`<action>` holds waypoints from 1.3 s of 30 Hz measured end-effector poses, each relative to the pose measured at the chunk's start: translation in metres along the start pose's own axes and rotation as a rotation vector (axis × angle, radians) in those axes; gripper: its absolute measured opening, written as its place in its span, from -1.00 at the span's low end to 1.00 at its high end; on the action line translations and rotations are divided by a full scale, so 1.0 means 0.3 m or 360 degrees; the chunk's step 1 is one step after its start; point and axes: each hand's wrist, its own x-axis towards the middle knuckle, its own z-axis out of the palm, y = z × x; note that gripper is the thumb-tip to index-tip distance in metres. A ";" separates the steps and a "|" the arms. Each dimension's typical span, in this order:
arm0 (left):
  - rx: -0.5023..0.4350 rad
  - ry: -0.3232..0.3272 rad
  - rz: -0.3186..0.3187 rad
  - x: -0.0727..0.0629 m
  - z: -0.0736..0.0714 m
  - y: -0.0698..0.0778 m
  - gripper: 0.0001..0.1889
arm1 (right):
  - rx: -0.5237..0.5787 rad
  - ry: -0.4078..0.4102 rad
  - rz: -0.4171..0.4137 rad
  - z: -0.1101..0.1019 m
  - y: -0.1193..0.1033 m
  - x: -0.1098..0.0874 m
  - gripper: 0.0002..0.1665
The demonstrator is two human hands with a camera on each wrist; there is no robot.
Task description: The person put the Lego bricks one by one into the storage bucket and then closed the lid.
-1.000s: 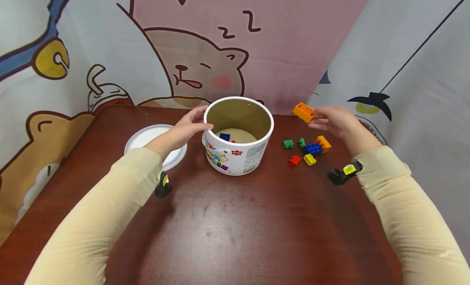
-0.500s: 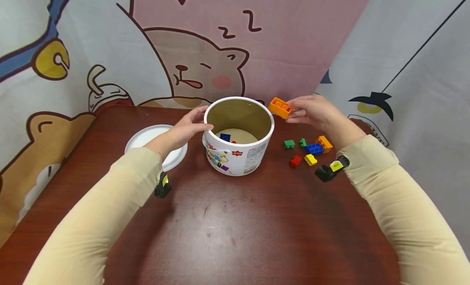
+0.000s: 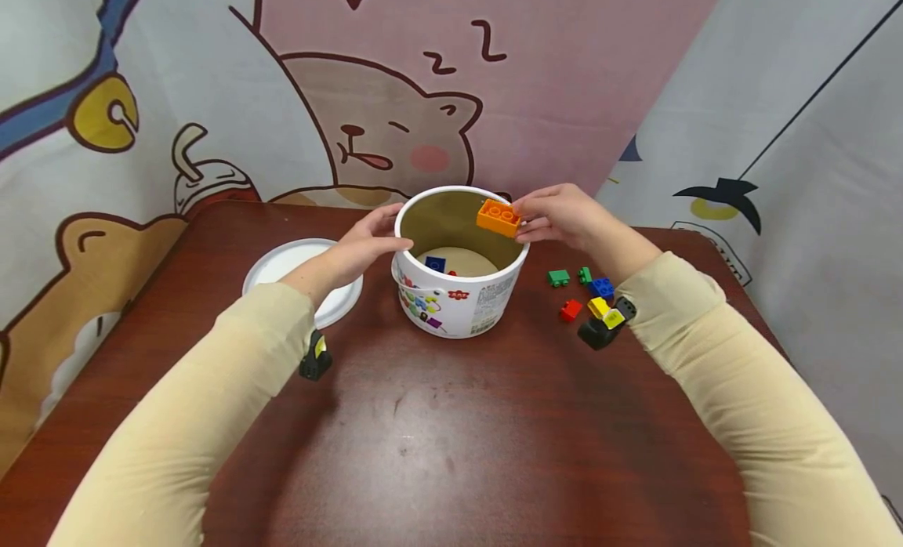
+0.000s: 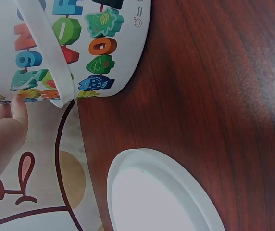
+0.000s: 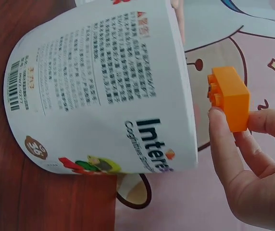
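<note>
White bucket [image 3: 458,316]: stands upright on a dark red-brown table [image 3: 409,469], mouth upward and uncovered, which suits lowering things straight in. Its white handle [image 4: 45,43] hangs against the outer wall, out of the mouth's way.

Left hand [image 3: 356,245]: at the bucket's left rim, thumb over the edge and fingers against the outer wall. This light clasp of the rim is probably meant to stop the bucket shifting.

Right hand [image 3: 560,214]: just above the bucket's right rim, thumb and fingers clamped in a pinch on an orange brick [image 3: 498,220].

Orange brick position: in the air over the right part of the bucket's mouth, apart from the rim. It is pinched near one end, leaving the other end free, likely so it can be released cleanly.

Inside the bucket: a dark blue brick [image 3: 435,264] and a bit of something red lie on the floor; the near wall may hide more.

Left of the bucket: a white lid [image 3: 275,263] lies flat, partly covered by the left forearm, seemingly set aside to leave the mouth free.

Right of the bucket: a larger green brick [image 3: 559,278], a small green piece [image 3: 585,275], a red brick [image 3: 571,310], a yellow brick [image 3: 598,306] and a blue brick [image 3: 602,287] lie loosely grouped, presumably for easy right-hand reach.

Behind the bucket: a cartoon-printed cloth [image 3: 550,124].
</note>
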 end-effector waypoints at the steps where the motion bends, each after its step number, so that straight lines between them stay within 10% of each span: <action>1: 0.0000 0.0000 -0.0001 0.000 0.000 0.001 -0.28 | 0.0000 0.0000 0.0005 0.008 0.001 0.005 -0.54; 22: 0.0020 0.0008 -0.0023 0.001 0.002 0.001 -0.27 | 0.0253 -0.0033 -0.0200 0.017 -0.002 0.007 -0.69; 31: 0.0026 0.0013 -0.0033 -0.002 0.003 0.006 -0.27 | 0.0462 0.0075 -0.0242 -0.165 0.053 -0.031 -0.91; 39: 0.0020 0.0013 -0.0040 0.000 0.004 0.003 -0.26 | 0.0464 0.0336 -0.0140 -0.369 0.260 -0.017 -0.91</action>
